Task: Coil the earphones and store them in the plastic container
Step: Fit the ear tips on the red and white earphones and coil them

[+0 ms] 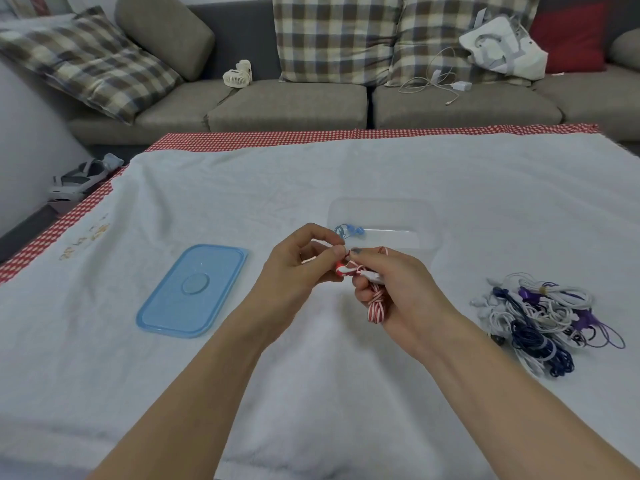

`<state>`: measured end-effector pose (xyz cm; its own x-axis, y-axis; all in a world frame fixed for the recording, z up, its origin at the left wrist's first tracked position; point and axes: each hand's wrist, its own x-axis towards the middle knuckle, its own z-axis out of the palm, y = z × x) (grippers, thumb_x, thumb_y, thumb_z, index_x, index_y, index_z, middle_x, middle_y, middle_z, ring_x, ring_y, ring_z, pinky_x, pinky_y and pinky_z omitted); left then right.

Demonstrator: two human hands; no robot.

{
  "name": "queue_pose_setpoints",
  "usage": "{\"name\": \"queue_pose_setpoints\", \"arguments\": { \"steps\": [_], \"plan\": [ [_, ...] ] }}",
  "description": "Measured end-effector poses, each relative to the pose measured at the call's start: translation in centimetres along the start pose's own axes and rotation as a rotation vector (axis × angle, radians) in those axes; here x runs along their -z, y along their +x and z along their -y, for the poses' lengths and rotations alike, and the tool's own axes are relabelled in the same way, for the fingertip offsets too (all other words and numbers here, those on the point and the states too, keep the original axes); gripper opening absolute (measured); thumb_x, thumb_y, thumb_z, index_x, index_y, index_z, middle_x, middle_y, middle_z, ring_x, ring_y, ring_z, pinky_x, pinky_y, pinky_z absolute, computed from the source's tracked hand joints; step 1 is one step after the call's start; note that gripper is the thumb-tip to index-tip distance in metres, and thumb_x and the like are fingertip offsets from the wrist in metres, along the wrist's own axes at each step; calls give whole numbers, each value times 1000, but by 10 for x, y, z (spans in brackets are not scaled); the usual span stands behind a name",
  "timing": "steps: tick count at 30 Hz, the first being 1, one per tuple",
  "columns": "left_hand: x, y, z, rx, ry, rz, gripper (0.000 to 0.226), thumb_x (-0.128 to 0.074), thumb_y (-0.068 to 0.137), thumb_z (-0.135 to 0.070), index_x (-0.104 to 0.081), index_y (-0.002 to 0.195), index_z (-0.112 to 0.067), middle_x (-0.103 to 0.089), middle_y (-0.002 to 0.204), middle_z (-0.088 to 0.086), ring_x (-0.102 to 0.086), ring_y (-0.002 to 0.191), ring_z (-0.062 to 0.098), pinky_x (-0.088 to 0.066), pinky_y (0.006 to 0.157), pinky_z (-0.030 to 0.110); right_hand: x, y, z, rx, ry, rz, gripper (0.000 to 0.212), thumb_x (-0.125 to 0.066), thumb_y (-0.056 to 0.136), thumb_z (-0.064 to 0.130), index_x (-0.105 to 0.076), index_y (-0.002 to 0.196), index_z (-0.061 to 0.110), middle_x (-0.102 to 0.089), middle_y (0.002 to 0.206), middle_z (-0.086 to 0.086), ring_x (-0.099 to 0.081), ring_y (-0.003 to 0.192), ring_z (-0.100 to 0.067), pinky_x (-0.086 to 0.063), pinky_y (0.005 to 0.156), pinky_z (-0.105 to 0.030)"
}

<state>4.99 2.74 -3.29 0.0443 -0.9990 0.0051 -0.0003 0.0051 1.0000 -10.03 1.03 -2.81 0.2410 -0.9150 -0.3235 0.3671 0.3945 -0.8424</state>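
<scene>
Red-and-white striped earphones (375, 306) are bundled in a coil inside my right hand (394, 289), whose fingers close round the loops. My left hand (298, 268) pinches the red end of the same cord beside the right thumb. Both hands hover above the white cloth, just in front of the clear plastic container (426, 223). The container stands open and holds a coiled blue pair of earphones (349, 231) at its left end. Its blue lid (194, 291) lies flat on the cloth to the left of my hands.
A tangled heap of white, dark blue and purple earphones (540, 323) lies on the cloth at the right. The table's red checked edge (346, 135) runs along the back, with a grey sofa (287, 102) and cushions behind it.
</scene>
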Motion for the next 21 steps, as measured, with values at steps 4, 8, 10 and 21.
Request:
{"name": "queue_pose_setpoints", "arguments": {
  "steps": [4,8,10,21],
  "plan": [
    [-4,-2,2,-88,134,-90,12,-68,96,-11,-69,85,-14,-73,83,4,-68,73,11,-55,71,20,-2,0,-2,-58,115,11,4,-63,93,5,-63,93,1,-59,72,-9,-49,48,-8,-38,41,-17],
    [-5,-3,1,-123,184,-112,12,-68,96,-10,-70,84,-11,-73,78,0,-66,66,5,-48,64,12,-2,1,-2,-62,138,24,5,-63,93,3,-64,96,0,-59,74,-10,-49,49,-8,-38,42,-17],
    [-4,-3,2,-132,185,-110,12,-68,96,-11,-72,85,-10,-73,77,-1,-65,66,3,-46,64,11,0,2,-1,-58,148,22,4,-63,92,3,-64,93,-1,-60,73,-10,-49,49,-8,-38,42,-17],
    [-1,-7,4,-206,244,-77,11,-66,97,-13,-73,92,-6,-75,82,3,-68,74,6,-52,72,16,-1,-1,-3,-78,178,88,7,-63,93,5,-67,90,-1,-65,78,-11,-48,51,-8,-38,43,-17]
  ]
}}
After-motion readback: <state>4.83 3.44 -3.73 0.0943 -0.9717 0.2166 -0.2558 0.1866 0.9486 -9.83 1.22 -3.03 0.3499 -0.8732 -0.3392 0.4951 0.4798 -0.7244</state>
